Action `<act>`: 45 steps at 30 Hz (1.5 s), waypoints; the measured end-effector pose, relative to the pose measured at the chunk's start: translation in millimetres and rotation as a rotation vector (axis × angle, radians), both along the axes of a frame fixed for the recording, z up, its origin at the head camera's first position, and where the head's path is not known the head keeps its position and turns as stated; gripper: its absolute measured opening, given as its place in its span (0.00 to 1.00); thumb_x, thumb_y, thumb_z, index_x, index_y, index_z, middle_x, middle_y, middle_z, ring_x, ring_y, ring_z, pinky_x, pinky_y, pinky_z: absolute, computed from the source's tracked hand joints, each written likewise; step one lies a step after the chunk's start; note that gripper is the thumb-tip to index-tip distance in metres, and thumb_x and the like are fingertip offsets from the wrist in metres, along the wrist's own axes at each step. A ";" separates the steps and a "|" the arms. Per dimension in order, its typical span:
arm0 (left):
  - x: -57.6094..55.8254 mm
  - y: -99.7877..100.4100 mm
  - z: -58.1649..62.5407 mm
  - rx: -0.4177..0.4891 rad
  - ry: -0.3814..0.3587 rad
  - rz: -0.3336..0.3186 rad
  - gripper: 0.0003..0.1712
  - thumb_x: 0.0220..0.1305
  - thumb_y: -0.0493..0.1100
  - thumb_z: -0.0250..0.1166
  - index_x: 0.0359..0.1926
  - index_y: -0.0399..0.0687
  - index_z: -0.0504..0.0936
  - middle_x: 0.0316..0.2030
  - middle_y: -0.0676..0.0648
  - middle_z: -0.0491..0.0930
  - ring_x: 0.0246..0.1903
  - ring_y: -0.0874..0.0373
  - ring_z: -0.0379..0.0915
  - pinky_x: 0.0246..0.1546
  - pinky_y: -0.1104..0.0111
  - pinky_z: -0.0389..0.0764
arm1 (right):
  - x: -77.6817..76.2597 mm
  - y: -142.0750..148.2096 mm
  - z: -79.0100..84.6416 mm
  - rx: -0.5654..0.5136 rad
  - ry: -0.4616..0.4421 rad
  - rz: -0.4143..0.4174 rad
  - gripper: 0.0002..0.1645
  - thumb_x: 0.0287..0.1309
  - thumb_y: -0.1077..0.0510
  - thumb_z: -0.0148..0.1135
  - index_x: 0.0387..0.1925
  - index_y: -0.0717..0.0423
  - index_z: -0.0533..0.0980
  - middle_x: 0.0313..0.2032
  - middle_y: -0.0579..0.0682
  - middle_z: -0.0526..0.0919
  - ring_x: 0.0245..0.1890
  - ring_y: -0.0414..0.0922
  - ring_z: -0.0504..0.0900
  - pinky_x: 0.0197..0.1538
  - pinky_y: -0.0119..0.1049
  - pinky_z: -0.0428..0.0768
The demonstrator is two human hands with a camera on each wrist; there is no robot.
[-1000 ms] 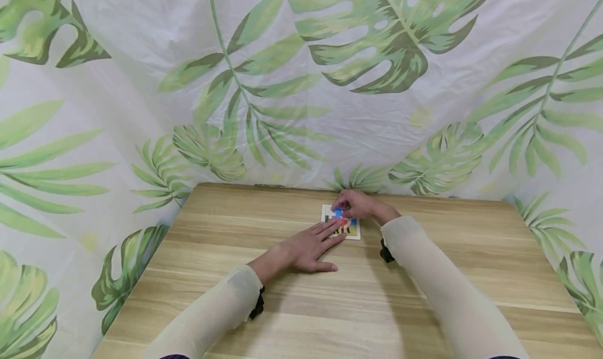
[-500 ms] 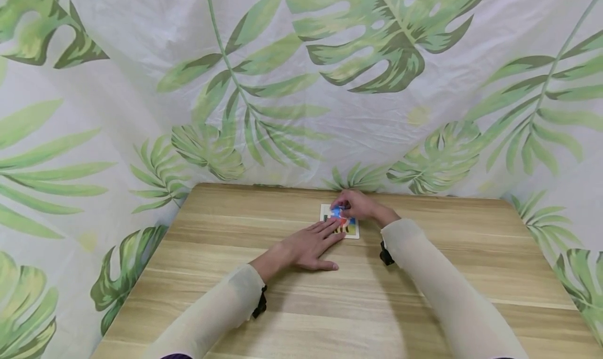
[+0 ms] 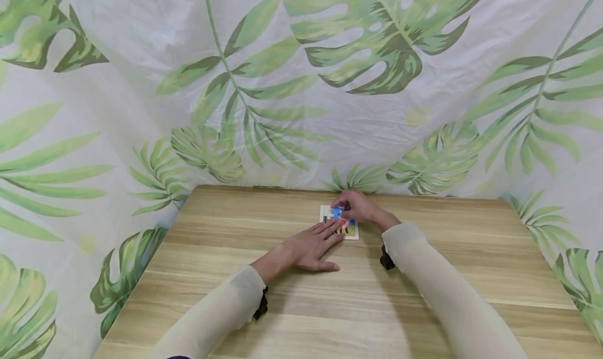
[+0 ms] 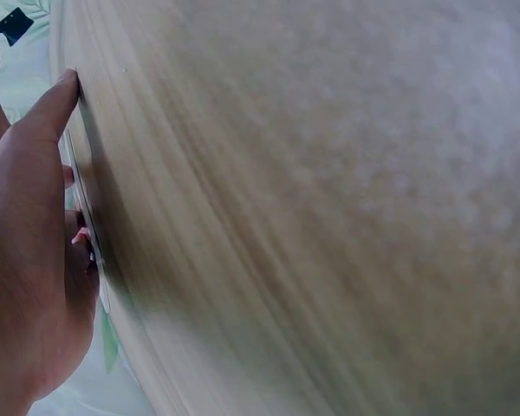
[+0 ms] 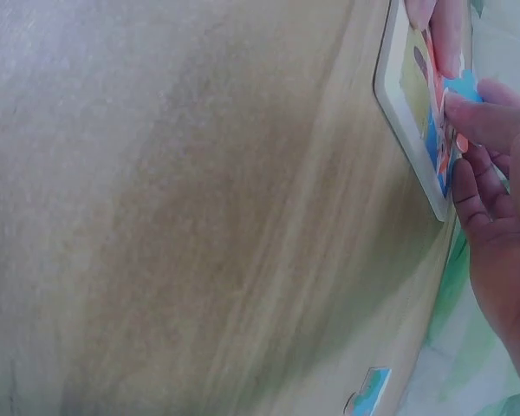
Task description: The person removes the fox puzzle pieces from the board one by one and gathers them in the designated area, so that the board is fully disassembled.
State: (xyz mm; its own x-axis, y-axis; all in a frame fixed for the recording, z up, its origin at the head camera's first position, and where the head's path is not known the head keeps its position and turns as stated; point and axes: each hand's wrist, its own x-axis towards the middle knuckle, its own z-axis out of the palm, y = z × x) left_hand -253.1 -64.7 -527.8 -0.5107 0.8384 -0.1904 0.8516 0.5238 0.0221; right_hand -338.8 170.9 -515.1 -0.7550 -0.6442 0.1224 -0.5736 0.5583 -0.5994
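Blue piece (image 5: 464, 84) pinched in right hand (image 3: 361, 207) at far picture board (image 3: 352, 232); left hand (image 3: 308, 249) flat, fingers straight onto board's near left.

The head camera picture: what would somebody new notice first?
Probably the colourful board, near the far edge of the table. The left hand rests its fingers on it, and the right hand, close by, holds a blue piece. Behind hangs a cloth with big green leaves.

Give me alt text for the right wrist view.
The right hand pinches a partly blue piece at a white-bordered picture board, which the left hand's fingers touch. Another piece, partly cut off by the frame, lies on the wood-grain table.
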 end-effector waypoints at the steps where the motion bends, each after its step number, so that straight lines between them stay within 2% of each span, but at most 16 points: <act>1: 0.1 0.1 -0.2 -0.002 0.000 0.001 0.54 0.75 0.79 0.41 0.87 0.51 0.47 0.86 0.42 0.35 0.85 0.47 0.29 0.83 0.57 0.45 | 0.5 -0.1 -0.1 -0.006 -0.002 -0.002 0.18 0.59 0.72 0.73 0.51 0.63 0.87 0.43 0.57 0.85 0.43 0.53 0.82 0.49 0.46 0.82; 7: 0.2 -0.2 -3.2 -0.005 0.004 0.005 0.54 0.75 0.80 0.40 0.87 0.52 0.48 0.86 0.41 0.35 0.85 0.47 0.30 0.83 0.56 0.46 | 2.6 -0.2 -2.0 -0.043 -0.015 -0.016 0.19 0.58 0.73 0.73 0.52 0.66 0.86 0.43 0.60 0.86 0.44 0.55 0.84 0.50 0.50 0.85; 12: 0.6 -0.3 -3.4 0.005 0.006 0.004 0.54 0.75 0.79 0.41 0.86 0.51 0.49 0.86 0.41 0.35 0.85 0.47 0.30 0.83 0.56 0.47 | 3.7 0.4 -3.2 -0.078 -0.049 -0.043 0.19 0.59 0.73 0.73 0.52 0.66 0.86 0.44 0.60 0.87 0.44 0.54 0.85 0.49 0.51 0.86; 20: 1.5 -0.3 -1.8 -0.002 0.009 0.004 0.53 0.76 0.79 0.41 0.86 0.52 0.49 0.86 0.42 0.33 0.85 0.48 0.29 0.83 0.56 0.46 | 4.7 1.9 -3.1 -0.126 -0.091 -0.051 0.17 0.61 0.74 0.70 0.53 0.68 0.86 0.48 0.61 0.90 0.43 0.52 0.88 0.48 0.44 0.87; 24: 0.4 0.0 -2.7 0.003 0.009 0.004 0.53 0.76 0.78 0.42 0.86 0.52 0.49 0.86 0.42 0.34 0.85 0.47 0.29 0.83 0.56 0.46 | 5.0 2.8 -3.0 -0.141 -0.103 -0.063 0.17 0.62 0.74 0.69 0.53 0.69 0.86 0.49 0.62 0.90 0.43 0.53 0.88 0.47 0.45 0.87; 31: -0.2 0.0 -3.3 0.012 0.002 0.005 0.53 0.75 0.78 0.43 0.86 0.53 0.50 0.86 0.43 0.35 0.85 0.48 0.30 0.83 0.56 0.46 | 4.1 3.9 -6.0 -0.198 -0.160 -0.124 0.17 0.63 0.74 0.68 0.54 0.70 0.85 0.46 0.63 0.90 0.43 0.53 0.88 0.45 0.33 0.83; 37: -1.3 -0.8 -5.6 0.013 0.019 -0.007 0.53 0.76 0.78 0.42 0.86 0.52 0.49 0.86 0.42 0.35 0.85 0.47 0.31 0.83 0.56 0.46 | 7.4 6.0 -0.8 -0.213 -0.210 -0.163 0.18 0.65 0.72 0.68 0.56 0.69 0.84 0.47 0.62 0.90 0.44 0.52 0.87 0.44 0.31 0.81; 45: 0.0 -0.6 -5.4 0.001 0.021 -0.001 0.53 0.76 0.79 0.41 0.87 0.52 0.48 0.86 0.42 0.34 0.85 0.47 0.29 0.83 0.57 0.45 | 10.0 10.2 2.6 -0.258 -0.236 -0.164 0.19 0.65 0.72 0.68 0.57 0.70 0.83 0.46 0.62 0.89 0.43 0.52 0.87 0.43 0.30 0.82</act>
State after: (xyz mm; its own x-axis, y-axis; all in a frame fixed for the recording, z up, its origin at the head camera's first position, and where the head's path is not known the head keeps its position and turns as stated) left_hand -253.1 -65.3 -533.2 -0.5137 0.8390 -0.1793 0.8524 0.5229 0.0050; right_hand -328.8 181.1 -512.4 -0.8723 -0.4833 0.0749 -0.3183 0.4447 -0.8372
